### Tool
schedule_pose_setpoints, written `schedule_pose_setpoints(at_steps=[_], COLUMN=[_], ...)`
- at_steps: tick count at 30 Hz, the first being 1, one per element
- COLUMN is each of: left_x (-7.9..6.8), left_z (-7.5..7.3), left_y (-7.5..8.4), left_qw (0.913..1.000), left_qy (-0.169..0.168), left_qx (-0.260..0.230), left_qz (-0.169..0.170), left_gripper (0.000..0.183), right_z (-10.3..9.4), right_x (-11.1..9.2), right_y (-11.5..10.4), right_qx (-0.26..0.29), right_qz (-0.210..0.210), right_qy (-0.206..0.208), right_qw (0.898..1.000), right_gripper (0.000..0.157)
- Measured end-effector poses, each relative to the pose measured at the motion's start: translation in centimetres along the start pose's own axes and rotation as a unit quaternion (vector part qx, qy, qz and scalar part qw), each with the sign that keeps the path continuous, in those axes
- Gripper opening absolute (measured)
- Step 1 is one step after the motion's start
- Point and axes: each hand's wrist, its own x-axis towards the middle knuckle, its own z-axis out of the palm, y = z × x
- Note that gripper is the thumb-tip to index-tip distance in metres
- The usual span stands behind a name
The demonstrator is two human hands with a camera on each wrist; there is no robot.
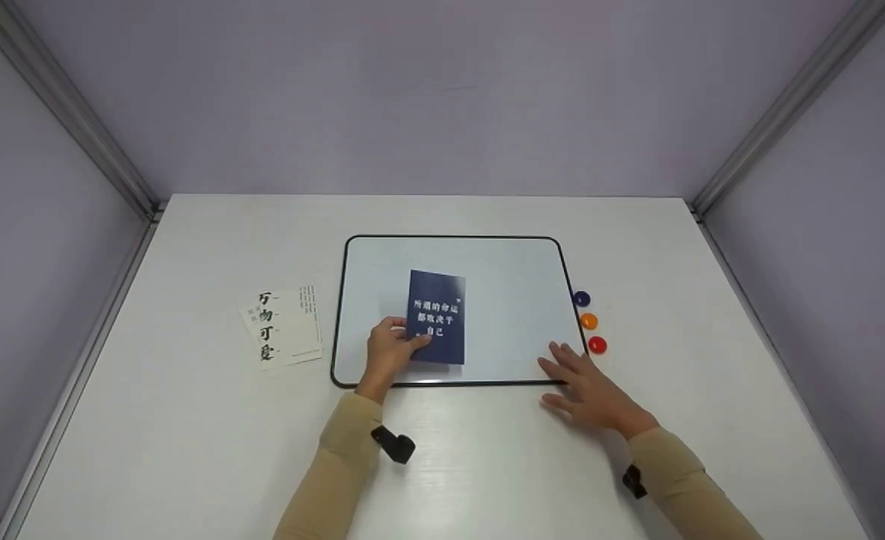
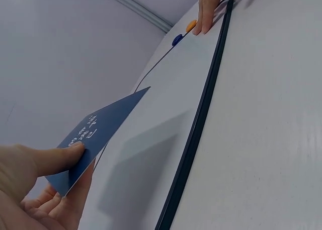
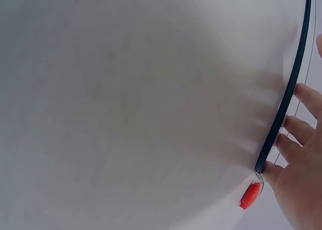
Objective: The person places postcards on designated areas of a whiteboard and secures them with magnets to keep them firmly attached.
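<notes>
The blue card [image 1: 442,315] extends right and far from the left hand [image 1: 390,351] pinching it; the right hand [image 1: 594,391] is spread.

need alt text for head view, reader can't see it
Left hand holds a navy Chinese-lettered card over a black-framed whiteboard; right hand touches the board's lower right corner. Printed cards lie left, three round magnets right.
</notes>
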Motion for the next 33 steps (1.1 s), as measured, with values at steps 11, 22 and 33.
schedule_pose_setpoints(at_steps=[11,22,33], left_x=[0.0,0.0,-0.1], left_z=[0.8,2.1,2.9], left_y=[0.0,-0.5,-1.1], left_qw=[0.9999,1.0000,0.9999], left_qy=[0.002,-0.001,-0.005], left_qx=[-0.009,-0.007,0.005], left_qz=[0.009,0.005,0.008], left_gripper=[0.038,0.038,0.037], right_z=[0.0,-0.1,0.1], right_x=[0.0,-0.1,0.0], right_y=[0.1,-0.3,-0.1], right_qx=[-0.004,-0.001,-0.001], right_qz=[-0.002,0.002,0.005], right_qy=[0.014,0.015,0.017], right_qw=[1.000,1.000,1.000], right_gripper=[0.064,0.063,0.064])
